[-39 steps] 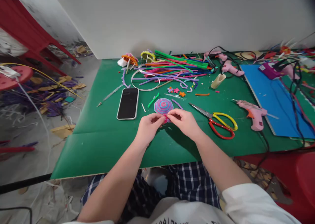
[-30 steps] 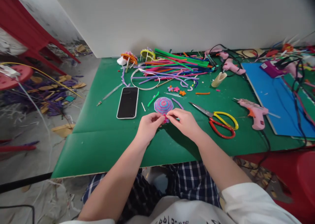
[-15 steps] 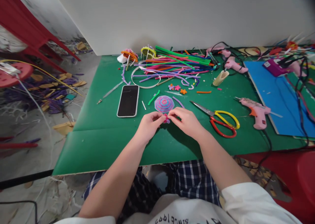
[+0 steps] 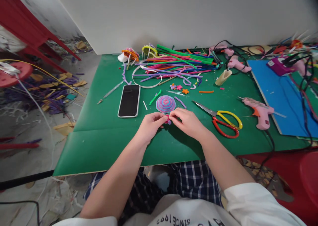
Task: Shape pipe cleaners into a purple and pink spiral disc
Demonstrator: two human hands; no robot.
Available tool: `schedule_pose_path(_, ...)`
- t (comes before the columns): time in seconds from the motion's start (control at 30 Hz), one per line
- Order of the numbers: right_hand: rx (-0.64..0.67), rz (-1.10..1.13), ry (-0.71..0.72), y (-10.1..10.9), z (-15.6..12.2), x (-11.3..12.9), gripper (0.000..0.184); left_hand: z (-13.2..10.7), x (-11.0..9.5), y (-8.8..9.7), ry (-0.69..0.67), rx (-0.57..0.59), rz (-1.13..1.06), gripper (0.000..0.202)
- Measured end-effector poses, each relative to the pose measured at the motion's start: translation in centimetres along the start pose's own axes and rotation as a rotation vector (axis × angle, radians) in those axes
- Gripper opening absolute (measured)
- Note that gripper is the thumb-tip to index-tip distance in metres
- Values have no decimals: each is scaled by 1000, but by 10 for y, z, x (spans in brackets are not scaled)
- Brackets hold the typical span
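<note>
My left hand [image 4: 150, 126] and my right hand [image 4: 186, 122] meet over the green table [image 4: 104, 143], both pinching a small pink pipe-cleaner piece [image 4: 168, 120] between their fingertips. Just beyond it lies a round pink, blue and purple coiled disc [image 4: 165, 104]. A short purple pipe-cleaner bit [image 4: 180, 102] lies to the right of the disc.
A black phone [image 4: 129, 100] lies left of the disc, red and yellow scissors [image 4: 222, 120] to the right, then a pink glue gun [image 4: 258, 111] and a blue mat [image 4: 280, 95]. A heap of coloured pipe cleaners [image 4: 176, 65] and small flowers [image 4: 179, 87] fill the far side.
Both hands have stayed pinched on the small pink piece with only slight finger movement. The view has shifted a little, so the table items sit slightly higher.
</note>
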State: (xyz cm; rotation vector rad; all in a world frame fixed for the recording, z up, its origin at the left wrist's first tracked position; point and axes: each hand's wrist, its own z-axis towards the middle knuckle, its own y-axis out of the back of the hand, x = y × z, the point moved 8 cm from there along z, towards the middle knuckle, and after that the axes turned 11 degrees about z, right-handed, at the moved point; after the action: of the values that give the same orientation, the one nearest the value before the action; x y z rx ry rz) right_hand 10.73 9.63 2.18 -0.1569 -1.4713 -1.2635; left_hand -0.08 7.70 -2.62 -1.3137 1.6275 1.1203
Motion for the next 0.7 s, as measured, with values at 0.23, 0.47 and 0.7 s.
schedule_pose_path(0.23,-16,161,-74,3,-2,-2,15,-2,-5,-1,-20,15,-3,20)
schedule_pose_path(0.47,-3,143,-78,0,-1,-5,16,-1,-2,-2,-46,5,11,18)
schedule_pose_path(0.7,-122,245,-165,6,-1,-14,14,-2,-6,0,-50,-39,-18,21)
